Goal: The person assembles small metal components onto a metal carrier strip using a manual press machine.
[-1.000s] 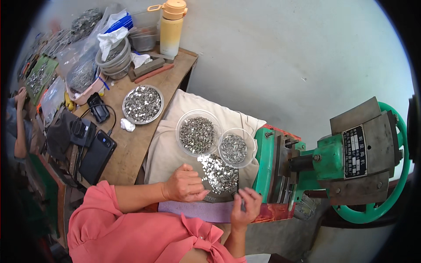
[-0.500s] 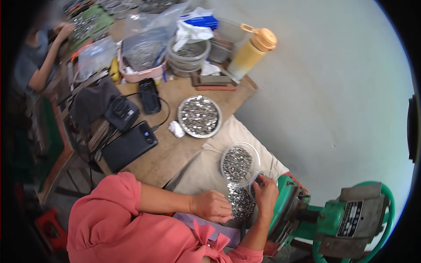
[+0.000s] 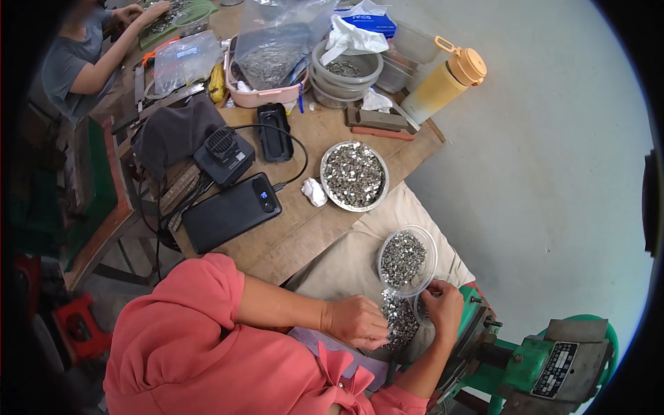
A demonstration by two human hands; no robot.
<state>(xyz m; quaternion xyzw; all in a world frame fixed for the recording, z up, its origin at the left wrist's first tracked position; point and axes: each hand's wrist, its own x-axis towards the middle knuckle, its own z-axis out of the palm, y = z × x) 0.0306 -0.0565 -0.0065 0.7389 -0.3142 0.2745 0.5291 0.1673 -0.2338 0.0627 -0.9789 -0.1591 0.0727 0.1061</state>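
My left hand [image 3: 357, 321] has its fingers curled down at the edge of a loose pile of small shiny metal pieces [image 3: 399, 325] on a beige cloth [image 3: 332, 257]. What those fingertips hold, if anything, is hidden. Closed in a pinch, my right hand [image 3: 445, 306] is at a small clear plastic cup [image 3: 420, 315] beside the pile; what it grips is too small to make out. Just beyond the hands, a round clear tub [image 3: 430, 242] contains more of the metal pieces [image 3: 403, 260]. Farther off on the table, a fuller round bowl [image 3: 329, 196] is heaped with similar pieces.
A green machine [image 3: 522, 363] stands close at the right. On the wooden table [image 3: 273, 242] lie a black power bank [image 3: 232, 213] with a cable, crumpled white tissue [image 3: 314, 192] and a yellow bottle [image 3: 446, 86]. A co-worker's hands [image 3: 138, 12] are at far left.
The whole view has shifted, so the table things and both hands appear farther right. My hands stay at the pile and the small cup, with little other movement.
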